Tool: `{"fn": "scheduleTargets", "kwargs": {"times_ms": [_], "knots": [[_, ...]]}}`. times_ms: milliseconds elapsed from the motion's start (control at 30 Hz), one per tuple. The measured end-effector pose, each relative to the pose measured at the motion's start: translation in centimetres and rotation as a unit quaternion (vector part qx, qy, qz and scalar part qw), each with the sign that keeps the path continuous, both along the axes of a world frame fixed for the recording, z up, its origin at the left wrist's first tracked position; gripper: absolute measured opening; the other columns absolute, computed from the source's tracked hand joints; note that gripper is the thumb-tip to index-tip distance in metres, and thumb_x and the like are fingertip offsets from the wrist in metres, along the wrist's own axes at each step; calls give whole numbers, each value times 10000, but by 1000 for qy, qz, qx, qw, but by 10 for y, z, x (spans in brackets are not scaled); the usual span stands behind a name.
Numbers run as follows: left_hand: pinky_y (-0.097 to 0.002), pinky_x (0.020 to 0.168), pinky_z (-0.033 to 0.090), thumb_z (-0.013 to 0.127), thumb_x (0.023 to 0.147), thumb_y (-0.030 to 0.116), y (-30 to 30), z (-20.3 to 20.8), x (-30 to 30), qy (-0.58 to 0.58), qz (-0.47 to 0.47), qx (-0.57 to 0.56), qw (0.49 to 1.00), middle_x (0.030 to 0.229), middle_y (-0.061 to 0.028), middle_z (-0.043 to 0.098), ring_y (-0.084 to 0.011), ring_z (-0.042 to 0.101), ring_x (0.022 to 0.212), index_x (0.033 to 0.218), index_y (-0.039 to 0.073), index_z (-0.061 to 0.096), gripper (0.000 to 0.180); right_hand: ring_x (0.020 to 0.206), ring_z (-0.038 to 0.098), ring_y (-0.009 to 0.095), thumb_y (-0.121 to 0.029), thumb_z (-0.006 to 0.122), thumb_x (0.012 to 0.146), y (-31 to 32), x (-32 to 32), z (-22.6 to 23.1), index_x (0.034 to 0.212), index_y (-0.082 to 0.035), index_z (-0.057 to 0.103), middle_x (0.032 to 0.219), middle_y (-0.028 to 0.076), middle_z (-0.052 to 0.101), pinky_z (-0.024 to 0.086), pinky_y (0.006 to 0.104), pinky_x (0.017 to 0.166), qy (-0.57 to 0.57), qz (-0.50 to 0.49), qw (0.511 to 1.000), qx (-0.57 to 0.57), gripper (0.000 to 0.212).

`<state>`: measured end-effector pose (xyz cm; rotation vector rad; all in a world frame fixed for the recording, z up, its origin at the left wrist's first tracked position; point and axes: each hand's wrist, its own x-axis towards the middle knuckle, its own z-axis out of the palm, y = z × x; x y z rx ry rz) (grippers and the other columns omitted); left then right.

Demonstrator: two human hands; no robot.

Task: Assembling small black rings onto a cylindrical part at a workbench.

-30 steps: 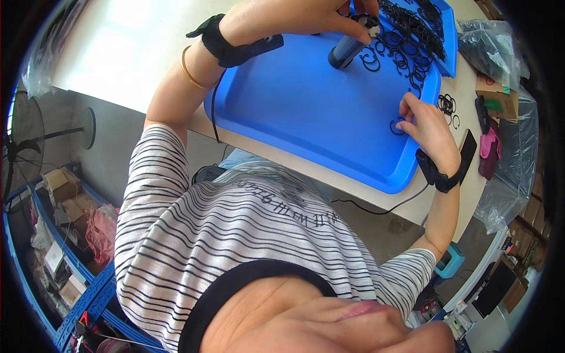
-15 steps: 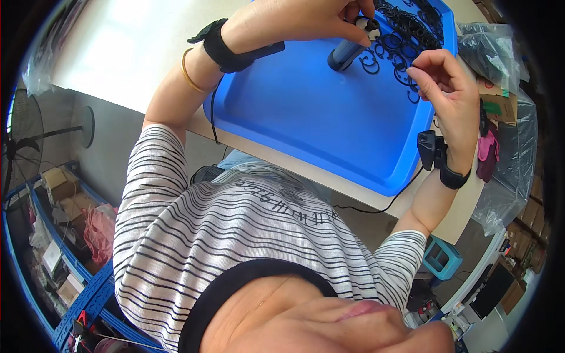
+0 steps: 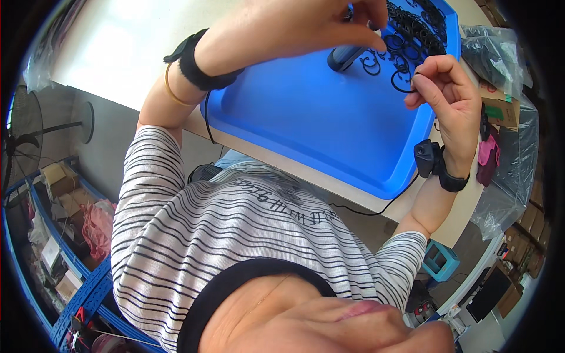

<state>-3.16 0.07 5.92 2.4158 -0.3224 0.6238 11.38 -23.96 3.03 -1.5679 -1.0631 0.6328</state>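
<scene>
Lead: Which step is in hand?
Inspector: Left hand is at the upper end of the tube, which rests on the tray; fingers and thumb hide that end, so whether they grasp it I cannot tell. A black ring is over the tray's right part, pinched between thumb and fingers of the right hand. I judge the step to be the handling of a single ring.

Lead: What does the next move call for?
Inspector: In my judgement, a steady tube and a light, sure pinch on the ring.

Lead: Condition of the items?
Inspector: Tube grey-blue with a black foot, slanted in view; lean or lens bend not determinable. Loose rings near it. Held ring thin, curved, partly covered by fingertips. A tangled pile of black rings lies beyond
</scene>
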Motion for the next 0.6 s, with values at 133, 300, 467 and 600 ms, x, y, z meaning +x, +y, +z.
{"fn": "scheduleTargets", "kwargs": {"times_ms": [133, 300, 467, 600], "knots": [[-328, 639, 519, 759, 929, 166, -10, -9, -5, 131, -139, -146, 971, 795, -130, 707, -216, 670, 694, 1030, -22, 710, 219, 773, 706, 145, -69, 680, 989, 1, 0, 1, 1080, -8, 620, 923, 72, 682, 595, 277, 689, 100, 53, 993, 24, 125], [-271, 647, 521, 709, 957, 211, -18, -39, 11, 192, -158, -162, 955, 823, -53, 732, -128, 671, 726, 1017, 30, 723, 191, 749, 704, 152, -118, 661, 1014, 4, -3, -1, 1089, -5, 620, 923, 89, 687, 597, 279, 675, 94, 54, 994, 19, 142], [-242, 613, 472, 635, 1014, 273, -14, -41, 14, 245, -182, -218, 927, 796, -9, 733, -74, 583, 656, 996, 56, 740, 241, 693, 677, 121, -155, 648, 1032, 1, 2, 5, 1061, -16, 650, 883, 64, 691, 547, 233, 615, 107, 30, 994, 20, 141], [-305, 633, 490, 699, 989, 171, -5, -24, 17, 323, -216, -279, 878, 788, -66, 717, -118, 634, 702, 1006, -22, 710, 194, 651, 624, 71, -152, 675, 1016, -3, 2, 7, 1036, -31, 689, 828, 25, 680, 451, 192, 550, 43, 22, 999, -13, 124]]}}
